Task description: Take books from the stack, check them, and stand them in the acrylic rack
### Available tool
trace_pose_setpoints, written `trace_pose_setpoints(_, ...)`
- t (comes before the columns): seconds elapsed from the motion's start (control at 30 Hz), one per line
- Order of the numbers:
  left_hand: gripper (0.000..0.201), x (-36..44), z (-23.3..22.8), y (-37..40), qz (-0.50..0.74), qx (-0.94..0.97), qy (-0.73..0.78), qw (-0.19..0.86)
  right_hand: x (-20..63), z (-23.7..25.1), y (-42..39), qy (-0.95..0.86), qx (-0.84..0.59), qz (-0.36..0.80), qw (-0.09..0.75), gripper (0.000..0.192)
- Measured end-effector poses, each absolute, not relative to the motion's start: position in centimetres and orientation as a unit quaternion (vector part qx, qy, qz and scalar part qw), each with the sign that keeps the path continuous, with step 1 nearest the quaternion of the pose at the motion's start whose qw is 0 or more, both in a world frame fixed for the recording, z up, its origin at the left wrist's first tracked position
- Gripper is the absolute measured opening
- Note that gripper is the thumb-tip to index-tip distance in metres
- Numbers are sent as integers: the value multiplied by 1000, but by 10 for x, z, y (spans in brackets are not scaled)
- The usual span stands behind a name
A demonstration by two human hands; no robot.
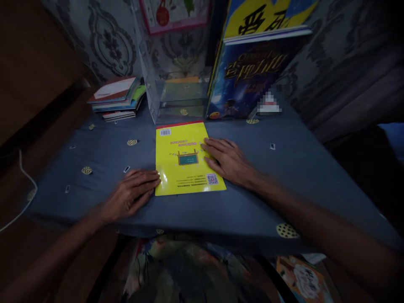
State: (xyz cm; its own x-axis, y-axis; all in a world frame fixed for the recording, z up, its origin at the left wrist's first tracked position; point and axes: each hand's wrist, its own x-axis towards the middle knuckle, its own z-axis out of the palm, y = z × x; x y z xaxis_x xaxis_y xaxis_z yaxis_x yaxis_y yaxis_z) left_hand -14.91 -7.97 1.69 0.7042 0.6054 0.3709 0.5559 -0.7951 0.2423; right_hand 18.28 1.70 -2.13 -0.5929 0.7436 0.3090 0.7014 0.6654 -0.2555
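A thin yellow book (172,171) lies flat on the cloth-covered table, with a barcode at its upper left, a small chalkboard picture in the middle and a QR code at its lower right. My left hand (134,193) rests on the cloth, its outstretched fingertips touching the book's left edge. On the other side, my right hand (225,162) lies with fingers apart, the tips over the book's right edge. Neither hand is wrapped round anything.
Behind the book stands a clear plastic rack (147,71) holding upright books, among them a dark blue book (249,75). To its left sits a stack of books (118,99). A white cable (23,168) hangs at far left. An orange book (299,277) lies below the table at right.
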Motion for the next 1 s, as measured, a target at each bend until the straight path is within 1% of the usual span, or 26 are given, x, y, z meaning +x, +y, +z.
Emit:
trace_pose_setpoints(0.23, 35, -138, 14, -51, 188, 919, 347, 12, 175, -12, 6, -896, -388, 39, 211, 40)
trace_pose_setpoints(0.37, 39, -124, 12, -8, 138, 901, 410, -15, 169, -9, -3, -897, -389, 22, 208, 36)
trace_pose_setpoints(0.47, 41, -107, 9, 32, 127, 894, 430, -23, 167, -8, -6, -897, -386, 19, 214, 36)
trace_pose_setpoints(0.7, 40, -46, 6, 97, 120, 934, 336, 2, 168, -4, -9, -892, -399, 31, 209, 32)
trace_pose_setpoints(0.83, 41, -30, 7, 109, 114, 940, 322, 16, 169, -2, -10, -892, -400, 27, 212, 31)
trace_pose_setpoints(1.0, 44, -33, 6, 111, 115, 943, 310, 25, 173, -4, -9, -889, -390, 45, 236, 28)
